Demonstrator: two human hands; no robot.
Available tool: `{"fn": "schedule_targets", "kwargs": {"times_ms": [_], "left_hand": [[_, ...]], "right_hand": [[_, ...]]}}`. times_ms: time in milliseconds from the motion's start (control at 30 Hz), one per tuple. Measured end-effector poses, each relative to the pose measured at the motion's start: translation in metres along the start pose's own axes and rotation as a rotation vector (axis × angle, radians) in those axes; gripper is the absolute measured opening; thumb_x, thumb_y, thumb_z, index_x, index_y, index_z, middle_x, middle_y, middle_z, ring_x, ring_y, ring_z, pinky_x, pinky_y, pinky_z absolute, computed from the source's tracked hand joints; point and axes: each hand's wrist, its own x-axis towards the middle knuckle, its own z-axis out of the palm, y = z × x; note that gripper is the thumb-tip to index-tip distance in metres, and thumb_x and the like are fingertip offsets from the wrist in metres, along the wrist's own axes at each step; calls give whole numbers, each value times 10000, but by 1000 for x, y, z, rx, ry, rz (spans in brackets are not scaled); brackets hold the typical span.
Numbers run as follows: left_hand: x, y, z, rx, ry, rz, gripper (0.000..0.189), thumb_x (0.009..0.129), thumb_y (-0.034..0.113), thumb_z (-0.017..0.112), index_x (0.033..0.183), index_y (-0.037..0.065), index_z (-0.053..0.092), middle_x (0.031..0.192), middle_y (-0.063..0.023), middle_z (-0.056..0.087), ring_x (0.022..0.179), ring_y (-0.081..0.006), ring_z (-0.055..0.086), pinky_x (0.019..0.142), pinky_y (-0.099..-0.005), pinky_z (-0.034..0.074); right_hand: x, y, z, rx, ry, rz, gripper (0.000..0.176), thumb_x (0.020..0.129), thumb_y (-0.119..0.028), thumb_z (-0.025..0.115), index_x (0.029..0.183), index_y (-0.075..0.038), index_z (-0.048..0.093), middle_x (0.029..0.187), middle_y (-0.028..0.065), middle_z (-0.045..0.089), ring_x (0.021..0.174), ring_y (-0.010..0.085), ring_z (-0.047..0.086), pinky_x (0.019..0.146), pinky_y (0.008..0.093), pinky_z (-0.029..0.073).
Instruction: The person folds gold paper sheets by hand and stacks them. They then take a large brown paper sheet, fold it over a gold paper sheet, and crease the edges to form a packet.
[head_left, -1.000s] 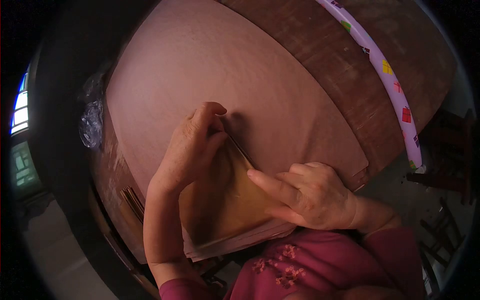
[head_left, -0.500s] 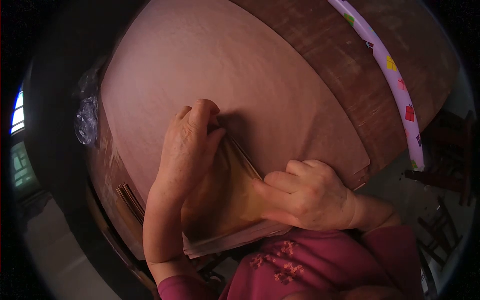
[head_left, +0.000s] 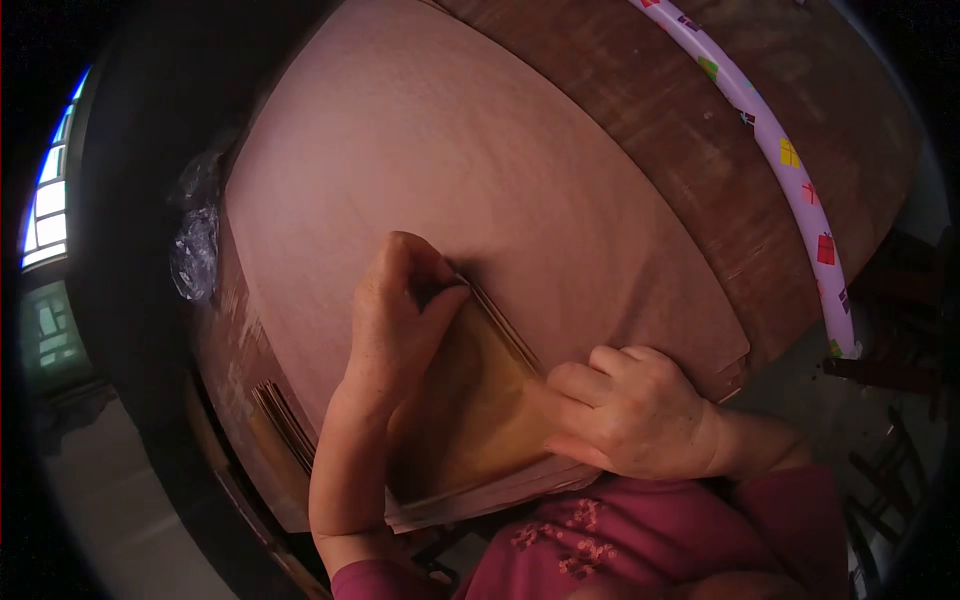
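Note:
A small stack of tan paper sheets (head_left: 480, 420) lies at the near edge of a large pinkish-brown sheet (head_left: 450, 170) spread over a wooden table. My left hand (head_left: 400, 320) presses on the stack's far corner, its fingers curled around the sheet edges there. Along the stack's right side rests my right hand (head_left: 625, 410), fingers curled and pinching the paper's edge. The stack's layered edges (head_left: 500, 320) show between the two hands.
A roll of lilac gift wrap with present prints (head_left: 790, 170) lies across the dark wooden table (head_left: 690, 130) at the right. Crumpled clear plastic (head_left: 195, 245) sits at the left edge. More sheet edges (head_left: 285, 425) stick out below the big sheet. Dark chairs stand at the right.
My right hand's index finger, stretched out flat a second ago, has curled in against the stack's edge. My left hand has closed tighter on the far corner.

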Motion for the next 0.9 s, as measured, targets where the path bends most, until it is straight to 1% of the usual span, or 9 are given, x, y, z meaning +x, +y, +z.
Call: {"fn": "schedule_targets", "kwargs": {"times_ms": [33, 167, 233, 333, 367, 433, 767, 833, 900], "left_hand": [[0, -2, 0, -83, -25, -27, 281, 783, -94, 700, 975, 42, 546, 899, -36, 609, 880, -138, 578, 861, -285, 476], [-1, -11, 0, -135, -12, -15, 250, 801, -100, 676, 968, 42, 557, 930, -31, 608, 913, -132, 571, 878, -287, 469], [-1, -17, 1, 20, 18, 149, 229, 814, -110, 651, 967, 40, 569, 937, -31, 602, 926, -135, 565, 892, -282, 455], [0, -16, 2, 23, 30, 204, 223, 818, -112, 643, 966, 40, 574, 935, -28, 594, 932, -134, 556, 897, -274, 445], [1, -16, 2, 23, 30, 204, 223, 818, -112, 643, 966, 40, 574, 935, -28, 594, 932, -134, 556, 897, -274, 445], [2, -17, 4, -10, 0, 122, 222, 820, -110, 643, 965, 41, 570, 935, -29, 587, 933, -132, 554, 891, -272, 443], [2, -19, 8, -87, 15, 101, 210, 826, -95, 655, 963, 39, 569, 919, -25, 581, 917, -124, 555, 870, -265, 450], [3, -20, 10, -62, 55, 158, 220, 782, -48, 722, 932, 31, 583, 903, -117, 615, 857, -256, 621, 789, -338, 504], [4, -25, 11, -43, 62, 162, 225, 777, -45, 728, 931, 35, 584, 897, -120, 615, 842, -266, 619, 775, -342, 505]], "right_hand": [[0, 0, 0, -5, -4, 3, 523, 692, -318, 799, 1148, -93, 676, 933, -8, 560, 748, 177, 528, 644, 301, 477], [1, -2, -2, -24, -22, 9, 519, 692, -326, 800, 1140, -99, 672, 948, -10, 563, 760, 174, 533, 654, 303, 478], [2, -1, -1, -14, -23, 10, 515, 691, -327, 802, 1136, -104, 671, 946, -10, 562, 758, 173, 534, 653, 303, 478], [2, -1, -1, -8, -22, 17, 505, 689, -328, 805, 1125, -113, 670, 940, -12, 559, 753, 170, 537, 650, 302, 476], [2, -1, -1, -12, -21, 17, 498, 689, -328, 807, 1118, -117, 670, 937, -13, 556, 749, 169, 538, 649, 302, 475], [2, -1, -1, -8, -14, 16, 499, 684, -327, 810, 1115, -119, 669, 933, -14, 553, 745, 168, 538, 647, 302, 474], [1, -1, -1, 1, -1, 21, 525, 666, -326, 819, 1121, -111, 667, 940, -8, 548, 745, 168, 541, 649, 306, 472], [1, -1, -1, -6, 3, 19, 527, 667, -327, 818, 1121, -105, 667, 945, -3, 549, 747, 171, 541, 652, 308, 473], [2, -2, -1, -15, 4, 18, 530, 668, -328, 817, 1122, -100, 667, 951, 3, 549, 750, 174, 541, 654, 309, 474]]}}
